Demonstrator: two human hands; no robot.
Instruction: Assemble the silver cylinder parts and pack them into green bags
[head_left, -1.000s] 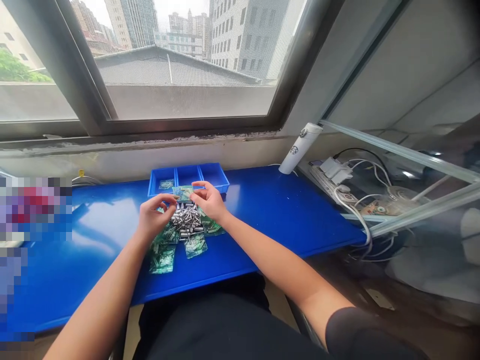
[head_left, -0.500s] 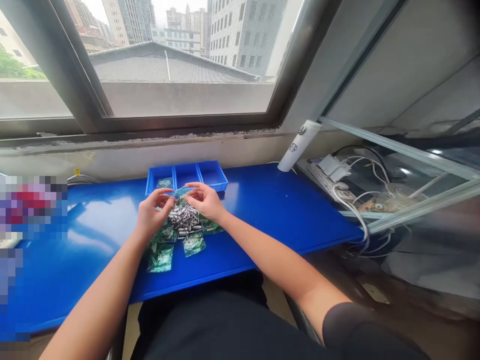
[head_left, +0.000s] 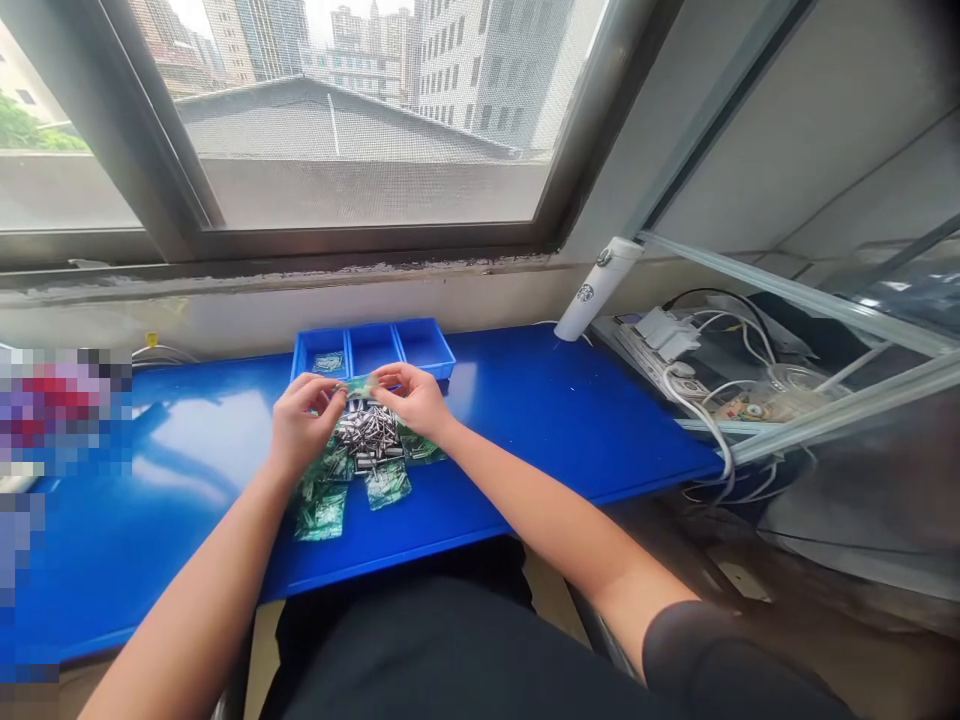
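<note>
Between my two hands a small green-tinted clear plastic bag (head_left: 360, 386) is stretched level above the pile. My left hand (head_left: 304, 415) pinches its left end between thumb and fingers. Its right end is gripped by my right hand (head_left: 416, 400) in the same way. Below lies a heap of small shiny metal pins (head_left: 369, 436). Several filled green bags surround the heap; one green bag (head_left: 388, 484) lies in front, another bag (head_left: 322, 515) lies to the left. What the held bag contains is too small to tell.
A blue three-compartment tray (head_left: 448, 365) stands behind my hands, with a green bag (head_left: 328, 362) in its left compartment. Toward the table's (head_left: 540, 430) back right, a white tumbler (head_left: 596, 290) leans. White cables and power strips (head_left: 675, 350) lie beyond the right edge, beside a metal frame.
The held bag has been lowered slightly and pulled flatter between my hands. Both hands keep their pinch on it. The heap and the other bags stay where they were.
</note>
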